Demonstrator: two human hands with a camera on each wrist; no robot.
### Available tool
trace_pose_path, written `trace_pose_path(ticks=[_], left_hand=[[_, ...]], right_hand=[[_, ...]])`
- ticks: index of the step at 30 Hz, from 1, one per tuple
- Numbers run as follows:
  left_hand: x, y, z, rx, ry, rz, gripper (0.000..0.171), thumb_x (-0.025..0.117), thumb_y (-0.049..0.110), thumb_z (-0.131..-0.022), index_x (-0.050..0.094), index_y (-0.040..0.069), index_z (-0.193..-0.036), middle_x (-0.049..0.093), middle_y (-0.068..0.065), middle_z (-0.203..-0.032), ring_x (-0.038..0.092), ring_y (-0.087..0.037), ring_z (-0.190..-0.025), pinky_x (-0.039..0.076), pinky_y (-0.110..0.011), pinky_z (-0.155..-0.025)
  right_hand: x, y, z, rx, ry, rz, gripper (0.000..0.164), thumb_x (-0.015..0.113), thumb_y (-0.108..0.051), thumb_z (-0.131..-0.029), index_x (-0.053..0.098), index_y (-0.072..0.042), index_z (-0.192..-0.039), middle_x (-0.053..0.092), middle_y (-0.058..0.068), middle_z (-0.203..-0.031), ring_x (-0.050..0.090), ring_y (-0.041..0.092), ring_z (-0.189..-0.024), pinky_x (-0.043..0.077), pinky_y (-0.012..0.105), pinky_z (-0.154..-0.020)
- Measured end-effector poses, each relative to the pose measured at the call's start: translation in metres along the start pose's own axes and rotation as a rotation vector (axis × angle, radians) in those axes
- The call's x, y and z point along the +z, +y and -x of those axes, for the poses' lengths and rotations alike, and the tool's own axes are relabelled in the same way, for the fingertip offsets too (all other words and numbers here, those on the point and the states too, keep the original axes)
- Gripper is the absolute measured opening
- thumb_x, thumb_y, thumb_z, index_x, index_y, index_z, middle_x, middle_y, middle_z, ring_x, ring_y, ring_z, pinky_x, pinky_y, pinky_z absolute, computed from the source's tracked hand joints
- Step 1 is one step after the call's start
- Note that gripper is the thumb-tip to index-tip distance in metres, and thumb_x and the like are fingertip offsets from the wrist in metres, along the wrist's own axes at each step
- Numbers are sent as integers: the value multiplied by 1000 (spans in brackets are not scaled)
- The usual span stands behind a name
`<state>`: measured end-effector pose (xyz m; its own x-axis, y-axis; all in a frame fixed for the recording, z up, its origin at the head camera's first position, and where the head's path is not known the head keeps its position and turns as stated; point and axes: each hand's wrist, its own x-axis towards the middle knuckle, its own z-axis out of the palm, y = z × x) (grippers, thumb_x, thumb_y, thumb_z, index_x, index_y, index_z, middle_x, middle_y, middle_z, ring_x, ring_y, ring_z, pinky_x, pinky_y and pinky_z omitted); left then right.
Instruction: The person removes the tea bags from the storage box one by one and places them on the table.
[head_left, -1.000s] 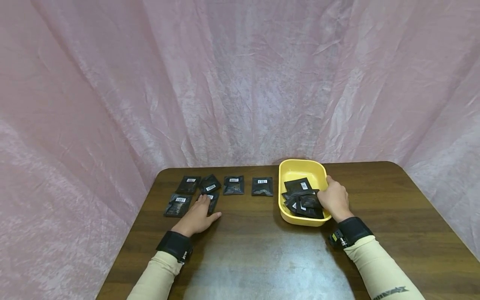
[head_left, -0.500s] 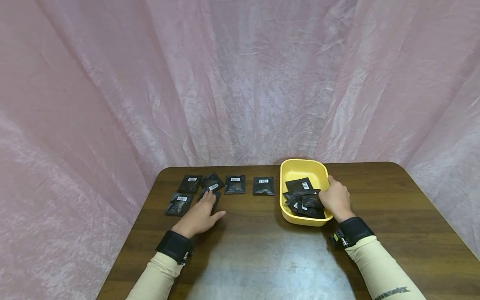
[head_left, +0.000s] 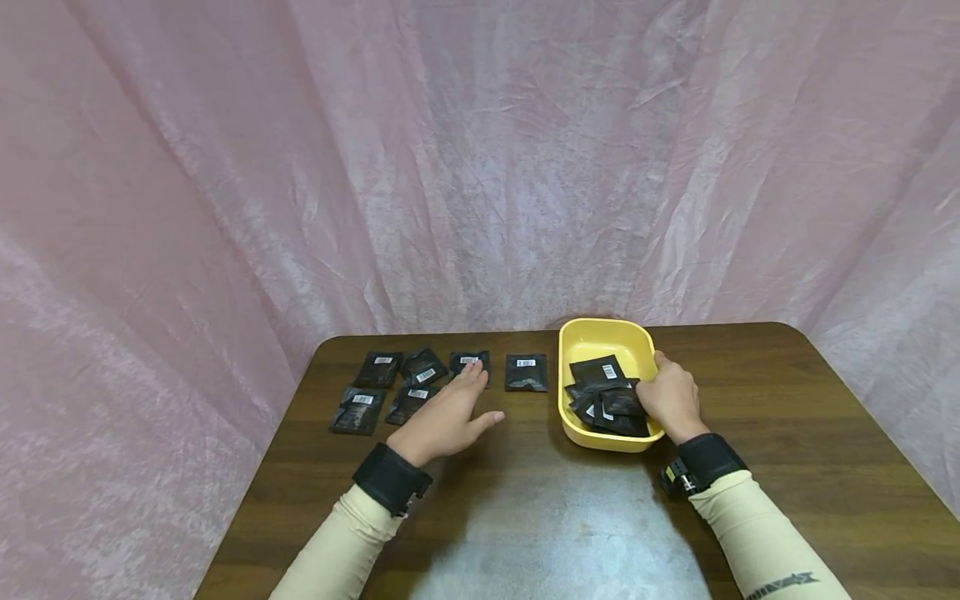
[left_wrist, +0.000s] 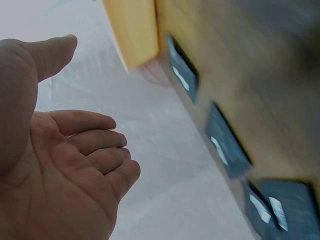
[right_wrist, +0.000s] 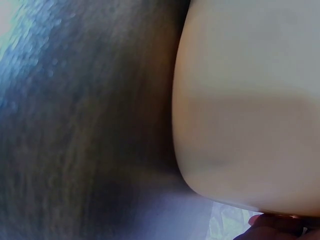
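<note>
My left hand [head_left: 447,415] hovers palm down above the table, fingers extended and thumb spread. In the left wrist view its palm [left_wrist: 65,175] holds nothing. Its fingertips overlap a flat black sachet [head_left: 459,361] with a white barcode label in the back row. Just under the hand's left side lies another black sachet [head_left: 408,404], partly covered by it. My right hand [head_left: 670,398] grips the right rim of a yellow plastic tub [head_left: 567,429], fingers inside and partly hidden. Several black sachets [head_left: 597,372] lie piled in the tub. The right wrist view shows mostly the tub's wall [right_wrist: 250,125].
More sachets lie at the table's left: a back-left one [head_left: 377,369], a tilted one [head_left: 423,367] and a front-left one [head_left: 357,412]. A single sachet [head_left: 527,373] lies just left of the tub. A pink curtain [head_left: 480,167] hangs behind the brown wooden table [head_left: 795,433].
My left hand has left the front sachet and moved right, toward the back row. That sachet has shifted slightly left and shows its label. The right hand and tub have stayed put.
</note>
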<state>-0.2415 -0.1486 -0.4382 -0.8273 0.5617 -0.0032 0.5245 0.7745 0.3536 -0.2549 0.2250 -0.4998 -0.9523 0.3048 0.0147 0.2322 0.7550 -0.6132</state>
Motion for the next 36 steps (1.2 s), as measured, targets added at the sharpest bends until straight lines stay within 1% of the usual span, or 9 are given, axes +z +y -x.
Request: trace_pose_path(ticks=[6, 13, 17, 20, 25, 28, 31, 34, 36], left_hand=[[1, 22, -21, 88, -15, -33, 79, 61, 45, -108, 36, -7, -162, 26, -26, -175, 23, -38, -167, 27, -52, -134], [9, 45, -47, 162, -75, -31, 77, 56, 47, -110, 33, 0, -166, 22, -20, -177, 19, -33, -168, 26, -49, -135], [18, 60, -65, 222, -81, -48, 73, 58, 45, -110, 36, 3, -165, 30, -21, -175, 26, -33, -167, 30, -48, -134], [27, 73, -80, 252, -92, -86, 71, 59, 45, -109, 40, 5, -164, 36, -20, -173, 32, -32, -165, 34, -45, -132], [45, 92, -106, 275, -117, -123, 66, 57, 46, -110, 44, 9, -163, 41, -15, -172, 41, -27, -161, 39, -38, -130], [57, 100, -122, 291, -107, -143, 64, 56, 46, -110, 47, 8, -161, 45, -15, -169, 46, -25, -158, 42, -36, -127], [69, 103, -137, 279, -81, -225, 63, 55, 48, -110, 51, 8, -158, 51, -13, -165, 51, -23, -153, 44, -34, -125], [78, 102, -148, 241, -57, -335, 57, 55, 46, -110, 55, 11, -154, 61, -7, -155, 59, -20, -145, 46, -33, -123], [81, 100, -152, 215, -59, -389, 52, 56, 43, -110, 57, 14, -152, 66, -4, -148, 62, -18, -140, 47, -34, -121]], right_hand=[[1, 0, 0, -11, 10, 2, 74, 57, -14, -89, 42, 4, -159, 64, 37, -138, 67, 52, -109, 54, 61, -85], [1, -1, 2, 0, 8, -3, 74, 56, -13, -90, 41, 3, -161, 59, 37, -146, 65, 55, -118, 53, 65, -92], [1, -1, 2, 1, 5, 2, 75, 56, -12, -89, 42, 3, -161, 60, 37, -145, 66, 55, -117, 54, 64, -90], [0, -1, 2, -11, 13, 12, 74, 55, -11, -88, 43, 3, -159, 63, 37, -140, 68, 54, -112, 55, 63, -87], [-1, 0, 0, -26, 20, 15, 72, 56, -12, -88, 46, 5, -157, 65, 37, -135, 69, 54, -108, 55, 63, -83], [-1, 0, 0, -35, 19, 13, 72, 57, -12, -88, 46, 5, -156, 66, 37, -134, 69, 54, -108, 56, 62, -82], [0, 1, -1, -37, 17, 12, 72, 57, -13, -88, 46, 5, -156, 67, 37, -133, 69, 53, -107, 56, 61, -81], [2, 0, -1, -34, 16, 8, 71, 57, -12, -88, 47, 4, -156, 67, 36, -132, 69, 52, -107, 56, 61, -81], [4, 0, 0, -27, 15, 4, 71, 57, -12, -88, 47, 3, -157, 67, 36, -133, 69, 51, -107, 56, 60, -82]])
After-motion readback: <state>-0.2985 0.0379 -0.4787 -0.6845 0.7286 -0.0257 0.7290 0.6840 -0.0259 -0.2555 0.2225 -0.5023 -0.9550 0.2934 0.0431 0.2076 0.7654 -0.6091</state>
